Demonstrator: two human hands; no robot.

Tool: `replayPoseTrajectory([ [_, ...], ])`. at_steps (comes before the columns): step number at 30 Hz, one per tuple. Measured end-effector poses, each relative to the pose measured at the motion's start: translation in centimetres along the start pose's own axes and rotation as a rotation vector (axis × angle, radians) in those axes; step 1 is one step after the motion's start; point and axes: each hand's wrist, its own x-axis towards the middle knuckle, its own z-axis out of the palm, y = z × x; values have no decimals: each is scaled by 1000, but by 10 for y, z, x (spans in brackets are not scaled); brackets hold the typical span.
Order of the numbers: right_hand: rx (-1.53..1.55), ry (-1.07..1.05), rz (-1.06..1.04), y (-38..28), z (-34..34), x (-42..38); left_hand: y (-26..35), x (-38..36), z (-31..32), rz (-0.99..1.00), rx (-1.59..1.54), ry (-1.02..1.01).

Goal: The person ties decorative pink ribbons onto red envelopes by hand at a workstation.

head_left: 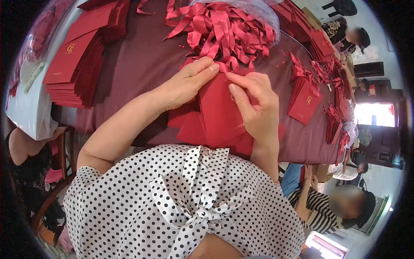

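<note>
On my feed, L hand (187,84) has thumb + index closed on a red ribbon (223,67) at the far edge of a red bag (221,108), centre of the near side of the table (142,56). R hand (256,97) is half curled, fingertips slightly apart at the bag's far edge; can't tell if they grip. Ribbon pile (224,32) far, bag stack (73,64) L, bag bundle (305,101) R.
</note>
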Motion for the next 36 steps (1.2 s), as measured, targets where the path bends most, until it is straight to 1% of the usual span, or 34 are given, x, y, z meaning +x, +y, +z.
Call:
replayPoseTrajectory([
  [1,0,-4,-1,-2,1,-1,0,0,-1,0,-3,3],
  [3,145,7,200,-6,3,-3,2,-1,-3,87,120,-14],
  [4,141,3,200,-6,4,-4,0,0,-2,89,115,-12],
  [6,101,-26,212,-6,6,-3,-5,3,-1,227,141,32],
  [7,98,-30,211,-6,7,-2,-5,4,-2,229,136,34],
  [9,24,-33,140,-8,8,-3,-5,3,-3,370,295,44],
  [10,23,-37,143,-8,8,-2,-5,3,-3,368,290,45],
  [12,-96,-46,-2,-10,7,1,-4,2,-3,474,433,56],
  [13,-97,-46,-3,-12,7,3,-2,2,-1,475,432,56],
  [15,-274,-103,-120,-17,7,4,1,-1,5,602,496,132],
  [16,-300,-136,-182,-15,6,7,2,-1,6,569,436,149],
  [17,-305,-137,-179,-11,4,9,0,1,4,555,427,131],
  [19,-118,-192,-89,-3,1,10,-3,1,-1,554,391,88],
  [20,28,-258,90,0,-2,8,-1,1,-1,583,388,39],
  [21,29,-263,83,-3,-5,9,2,1,0,610,385,-8],
  [22,68,-253,213,-10,-7,10,5,-1,2,567,350,-8],
  [23,106,-242,346,-13,-9,10,7,-2,-1,567,350,-1],
  [24,25,-287,321,-9,-11,7,8,-3,-4,499,306,-39],
  [25,24,-289,320,-9,-10,4,11,-3,-7,432,261,-80],
  [26,18,-281,236,-10,-9,0,17,-4,-16,343,305,-170],
  [27,10,-270,151,-13,-8,-2,20,-6,-19,348,307,-171],
  [28,-71,-247,191,-20,-8,-6,23,-6,-21,350,377,-254],
  [29,-74,-245,187,-24,-9,-8,25,-7,-23,353,446,-334],
  [30,-103,-240,168,-27,-9,-10,27,-5,-27,371,434,-478],
  [31,-131,-236,149,-29,-9,-13,29,-4,-28,375,434,-474],
  [33,-126,-243,161,-31,-8,-17,32,-4,-28,330,423,-599],
  [34,-137,-239,127,-31,-9,-17,34,-4,-26,331,424,-597],
  [36,-148,-232,92,-34,-12,-18,38,-4,-21,494,533,-510],
])
